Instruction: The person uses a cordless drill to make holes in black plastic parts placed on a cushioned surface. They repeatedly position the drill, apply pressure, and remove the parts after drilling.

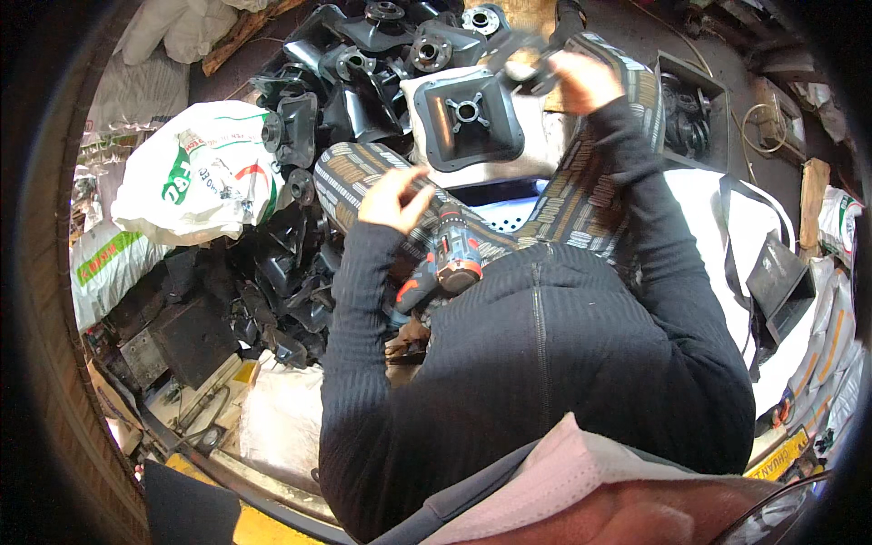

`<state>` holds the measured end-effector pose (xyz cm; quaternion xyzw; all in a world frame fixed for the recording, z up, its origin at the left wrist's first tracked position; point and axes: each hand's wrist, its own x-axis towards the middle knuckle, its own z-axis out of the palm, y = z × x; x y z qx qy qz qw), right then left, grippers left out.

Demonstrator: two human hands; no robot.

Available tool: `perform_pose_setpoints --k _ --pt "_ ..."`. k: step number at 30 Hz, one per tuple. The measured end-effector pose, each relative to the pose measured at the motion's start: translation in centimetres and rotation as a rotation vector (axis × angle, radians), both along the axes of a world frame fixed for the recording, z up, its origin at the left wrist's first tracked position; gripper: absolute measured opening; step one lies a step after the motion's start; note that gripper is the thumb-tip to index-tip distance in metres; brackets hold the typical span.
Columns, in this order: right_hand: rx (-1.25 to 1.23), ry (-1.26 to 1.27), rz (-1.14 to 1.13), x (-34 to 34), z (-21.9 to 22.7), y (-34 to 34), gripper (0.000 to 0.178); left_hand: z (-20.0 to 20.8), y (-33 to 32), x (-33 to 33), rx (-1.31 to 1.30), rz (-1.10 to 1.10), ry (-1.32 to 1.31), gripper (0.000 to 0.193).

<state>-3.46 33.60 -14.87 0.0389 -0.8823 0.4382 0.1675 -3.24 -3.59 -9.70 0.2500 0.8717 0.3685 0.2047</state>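
Observation:
In front of me a black, square metal base plate (pixel 498 138) with a round hub in its middle lies on a white sack (pixel 425 123). My right hand (pixel 589 82), above the plate's far right corner, is closed on a dark flanged part (pixel 524 64), smeared by motion. Nearer to me, my left hand (pixel 395 202) is closed with thumb and fingers drawn together; a small dark thing seems to be between them, too small to name. Just below it a cordless drill (pixel 457 254), red, black and blue-grey, rests against my lap.
Many black metal bases with hubs (pixel 363 64) are heaped at the far left, and more lie beside my left leg. A white plastic bag (pixel 204 173) stands left of them. At the right is a dark crate (pixel 695 113) of small black parts, with a white sack (pixel 704 218) nearer.

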Motion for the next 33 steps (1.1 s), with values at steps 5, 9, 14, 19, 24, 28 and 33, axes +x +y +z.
perform_pose_setpoints --k 5,9,14,19,24,28,33 --pt "-0.636 -0.895 -0.059 -0.6 -11.9 -7.8 0.041 3.5 -4.5 6.1 0.043 -0.183 -0.244 0.036" --pt "-0.565 -0.926 -0.120 -1.8 -10.8 -9.0 0.047 3.8 -4.2 10.1 -0.229 -0.113 -0.046 0.065" --pt "-0.397 -0.823 -0.132 -2.2 -12.3 -8.7 0.048 2.1 -0.3 10.3 -0.564 -0.046 0.066 0.073" --pt "-0.319 -0.686 -0.136 -2.2 -11.1 -8.8 0.047 3.0 1.2 8.8 -0.595 -0.047 -0.109 0.070" --pt "-1.865 -0.792 0.230 0.5 -11.0 -5.9 0.049 5.7 -1.8 5.5 -0.110 -0.182 0.166 0.057" --pt "-2.179 -0.784 0.347 2.8 -1.4 -9.2 0.059 9.5 0.8 4.0 -0.066 -0.060 0.197 0.039" --pt "-2.446 -0.687 0.773 2.6 -2.0 -10.6 0.055 11.4 3.8 2.8 -0.145 -0.129 0.160 0.038"
